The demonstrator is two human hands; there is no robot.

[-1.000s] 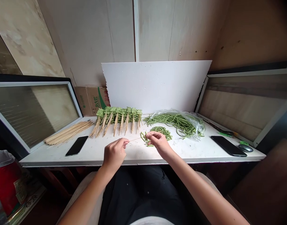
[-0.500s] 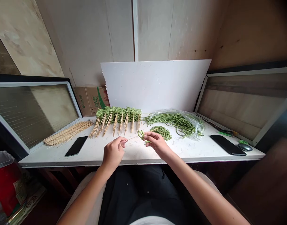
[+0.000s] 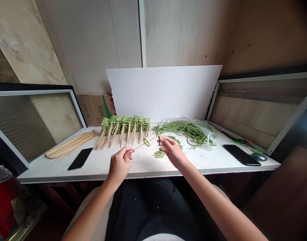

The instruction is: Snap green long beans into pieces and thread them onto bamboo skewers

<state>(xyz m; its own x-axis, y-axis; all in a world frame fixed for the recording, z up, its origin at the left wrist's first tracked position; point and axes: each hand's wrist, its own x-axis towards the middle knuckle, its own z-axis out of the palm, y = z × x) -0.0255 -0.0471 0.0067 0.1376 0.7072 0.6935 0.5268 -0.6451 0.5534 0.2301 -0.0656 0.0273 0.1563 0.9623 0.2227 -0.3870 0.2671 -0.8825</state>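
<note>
My left hand (image 3: 121, 162) is closed around the lower end of a thin bamboo skewer (image 3: 138, 146), which slants up to the right. Partway along it sits a piece of green bean (image 3: 146, 142), threaded crosswise. At the tip, my right hand (image 3: 171, 149) pinches another short green bean piece (image 3: 159, 135) against the skewer. Below my right fingers lies a small cluster of cut bean pieces (image 3: 159, 154) on the white table (image 3: 143, 169). A heap of cut pieces (image 3: 178, 140) is partly hidden behind my right hand.
Stacked bean skewers (image 3: 125, 124) line the back left, beside loose bamboo skewers (image 3: 70, 144) and a phone (image 3: 80, 158). Long uncut beans (image 3: 186, 130) lie in clear plastic at back right. A second phone (image 3: 241, 155) and a computer mouse (image 3: 259, 156) rest at right.
The bean piece on the skewer now stands apart from my right fingers, lower down. My right hand has risen slightly to the tip, holding another piece. The small cluster on the table shows more.
</note>
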